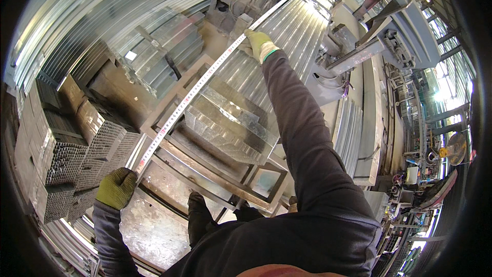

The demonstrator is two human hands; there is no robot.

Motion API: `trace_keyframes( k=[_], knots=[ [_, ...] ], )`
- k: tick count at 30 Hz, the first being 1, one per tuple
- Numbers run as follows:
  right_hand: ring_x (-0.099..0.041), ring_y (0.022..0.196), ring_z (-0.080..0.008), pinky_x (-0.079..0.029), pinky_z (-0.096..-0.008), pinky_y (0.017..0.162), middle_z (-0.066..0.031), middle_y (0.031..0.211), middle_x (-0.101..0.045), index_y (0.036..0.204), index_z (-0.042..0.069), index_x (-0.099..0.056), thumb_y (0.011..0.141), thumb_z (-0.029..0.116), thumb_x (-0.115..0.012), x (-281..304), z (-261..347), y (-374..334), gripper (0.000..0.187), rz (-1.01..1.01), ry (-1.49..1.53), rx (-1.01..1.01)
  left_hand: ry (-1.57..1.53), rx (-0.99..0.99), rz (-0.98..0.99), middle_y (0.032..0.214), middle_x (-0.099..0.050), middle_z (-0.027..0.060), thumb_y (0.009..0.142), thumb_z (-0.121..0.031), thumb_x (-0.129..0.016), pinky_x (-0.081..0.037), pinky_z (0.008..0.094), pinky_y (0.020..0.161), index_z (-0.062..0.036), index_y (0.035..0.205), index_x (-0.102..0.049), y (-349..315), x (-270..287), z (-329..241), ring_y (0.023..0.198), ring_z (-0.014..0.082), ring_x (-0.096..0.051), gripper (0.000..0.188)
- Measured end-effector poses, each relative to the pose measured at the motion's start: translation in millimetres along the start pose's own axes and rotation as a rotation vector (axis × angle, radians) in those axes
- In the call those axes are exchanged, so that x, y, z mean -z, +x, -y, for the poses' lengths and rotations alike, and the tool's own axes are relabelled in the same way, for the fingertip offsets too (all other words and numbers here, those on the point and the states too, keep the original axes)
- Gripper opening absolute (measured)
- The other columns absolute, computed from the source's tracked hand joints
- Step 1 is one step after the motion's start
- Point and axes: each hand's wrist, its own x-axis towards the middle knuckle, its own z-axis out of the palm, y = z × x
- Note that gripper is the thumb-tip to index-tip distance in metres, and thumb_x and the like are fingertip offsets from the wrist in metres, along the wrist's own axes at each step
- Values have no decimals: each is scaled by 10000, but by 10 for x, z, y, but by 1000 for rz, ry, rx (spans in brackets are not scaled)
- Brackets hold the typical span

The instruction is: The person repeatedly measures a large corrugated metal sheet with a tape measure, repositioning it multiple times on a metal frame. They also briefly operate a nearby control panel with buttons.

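Observation:
A long white tape measure (177,114) with red and black marks stretches slantwise from lower left to upper middle, along a narrow metal bar (137,153). My left hand (117,188), in a yellow-green knitted glove, is closed at the near end of the tape and bar. My right arm reaches far forward. At the far part of the tape, my right hand (258,46), in a pale-palmed green glove, bends its fingers over the strip's edge; the fingertips are partly hidden. Beside the bar lies a bundle of square metal tubes (228,118).
Stacked tubes with open ends (82,159) stand at the left. A metal frame (205,172) crosses in front of my legs. Long metal profiles (294,23) run away from me, beside a grey machine with an arm (382,46). A yellow-centred fan (453,150) is at far right.

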Motion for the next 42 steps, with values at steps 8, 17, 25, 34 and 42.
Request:
trace_keyframes(
  k=[8, 17, 25, 34, 42],
  knots=[
    [-721, 877, -207, -522, -299, 708, -86, 1087, -741, 1233, 99, -645, 1047, 429, -517, 144, 56, 103, 400, 33, -221, 16, -92, 97, -26, 837, -707, 196, 965, -262, -622, -546, 384, 738, 10, 995, -709, 129, -12, -104, 758, 280, -695, 287],
    [-744, 829, -250, -568, -302, 643, -140, 1050, -758, 1196, 57, -642, 1058, 404, -470, 160, 52, 147, 411, 35, -204, 40, -94, 115, 19, 835, -721, 180, 966, -244, -620, -548, 370, 739, 9, 1006, -711, 392, -56, 16, 748, 265, -698, 272],
    [-733, 755, -242, -564, -304, 612, -149, 954, -753, 1203, 40, -638, 1024, 389, -570, 118, 6, 125, 399, -26, -134, 61, -59, 156, 53, 831, -719, 173, 969, -275, -628, -549, 368, 734, 4, 997, -710, 538, -34, 32, 736, 267, -688, 292],
    [-660, 599, -165, -501, -279, 507, -89, 808, -708, 1222, 6, -614, 986, 274, -635, 139, -303, 67, 358, -51, -92, 336, 108, 149, 51, 955, -727, 206, 964, -329, -609, -543, 385, 808, -25, 1083, -711, 513, -14, -60, 877, 321, -714, 342],
    [-681, 651, -154, -508, -241, 523, -114, 881, -742, 1254, 16, -614, 989, 294, -635, 131, -272, 15, 384, -53, -121, 328, 88, 175, 75, 938, -743, 174, 975, -323, -605, -557, 357, 818, -5, 1086, -719, 488, -18, -116, 830, 267, -719, 356]
  ],
)
